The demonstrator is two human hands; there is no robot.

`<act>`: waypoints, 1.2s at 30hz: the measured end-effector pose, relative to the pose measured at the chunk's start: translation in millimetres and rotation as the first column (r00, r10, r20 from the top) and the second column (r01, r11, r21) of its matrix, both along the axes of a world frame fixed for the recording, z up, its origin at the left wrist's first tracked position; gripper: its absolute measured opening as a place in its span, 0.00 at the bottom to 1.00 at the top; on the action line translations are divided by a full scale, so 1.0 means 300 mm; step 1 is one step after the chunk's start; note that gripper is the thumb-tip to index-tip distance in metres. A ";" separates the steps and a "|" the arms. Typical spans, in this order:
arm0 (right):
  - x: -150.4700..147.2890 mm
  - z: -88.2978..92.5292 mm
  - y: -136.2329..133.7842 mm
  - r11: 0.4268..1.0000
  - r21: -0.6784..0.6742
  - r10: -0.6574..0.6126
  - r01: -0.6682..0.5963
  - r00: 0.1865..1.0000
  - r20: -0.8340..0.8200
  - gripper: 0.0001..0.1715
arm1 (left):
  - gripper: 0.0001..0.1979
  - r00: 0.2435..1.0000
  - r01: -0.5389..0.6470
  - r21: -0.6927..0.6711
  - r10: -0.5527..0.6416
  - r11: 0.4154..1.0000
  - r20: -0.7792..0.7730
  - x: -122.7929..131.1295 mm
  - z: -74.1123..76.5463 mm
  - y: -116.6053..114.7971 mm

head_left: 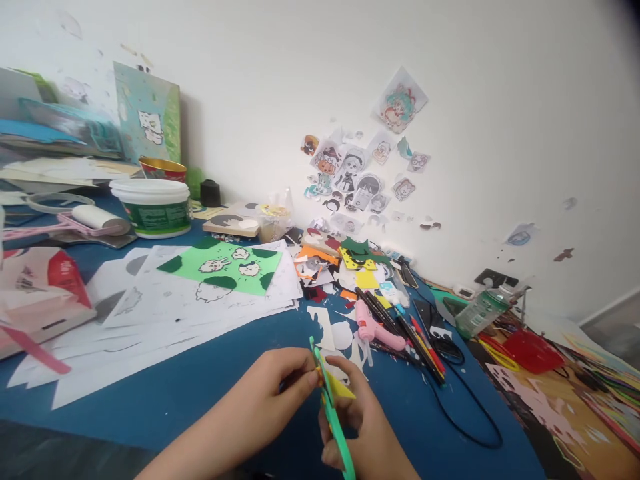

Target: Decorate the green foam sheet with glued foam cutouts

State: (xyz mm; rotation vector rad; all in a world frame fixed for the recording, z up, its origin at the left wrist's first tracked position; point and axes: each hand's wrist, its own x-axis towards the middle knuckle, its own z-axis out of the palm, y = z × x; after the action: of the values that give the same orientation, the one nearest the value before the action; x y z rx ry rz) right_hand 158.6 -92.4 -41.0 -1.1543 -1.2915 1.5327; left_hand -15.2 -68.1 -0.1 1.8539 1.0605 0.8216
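Observation:
My right hand [367,407] is closed around a pair of green scissors [334,417], their blades pointing up and away from me. Between the fingertips of my left hand [280,383] is the edge of a small yellow paper piece [341,386]. That paper lies against the scissor blades, and part of it is hidden behind them. My right index finger rests close to its upper edge. White paper scraps [343,335] lie on the blue table [200,400] just beyond my hands.
A pink glue gun [377,328] and several pens [425,347] lie to the right, with a black cable [467,433]. Green paper with drawn figures [225,265] tops white sheets [165,333]. Behind stand a white tub [153,208] and coloured scraps [315,263]. A bottle [484,310] leans right.

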 end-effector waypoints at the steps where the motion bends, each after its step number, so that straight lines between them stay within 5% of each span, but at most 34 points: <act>1: 0.004 0.000 0.001 1.000 0.010 -0.002 0.001 1.000 0.023 0.53 | 0.15 1.000 0.007 -0.011 -0.007 1.000 0.005 -0.001 0.000 0.001; 11: 0.022 0.016 -0.002 0.998 -0.055 0.016 -0.010 0.993 0.119 0.48 | 0.16 0.999 0.032 -0.113 -0.028 0.993 0.038 -0.013 -0.018 0.010; 22: 0.007 -0.039 0.013 0.996 0.072 0.060 -0.049 0.986 -0.156 0.53 | 0.16 0.987 0.022 -0.078 -0.009 0.997 0.161 0.025 -0.015 -0.004; 36: -0.060 -0.042 -0.004 0.993 0.115 0.009 0.025 0.957 -0.291 0.49 | 0.19 0.892 -0.150 -0.179 0.211 0.972 0.399 0.086 -0.037 -0.057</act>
State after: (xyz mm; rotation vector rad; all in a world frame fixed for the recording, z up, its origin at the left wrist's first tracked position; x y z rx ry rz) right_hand 140.5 -93.5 -53.7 -0.8222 -1.1583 1.5325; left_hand 10.6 -85.3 -11.1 1.3871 0.9934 1.1593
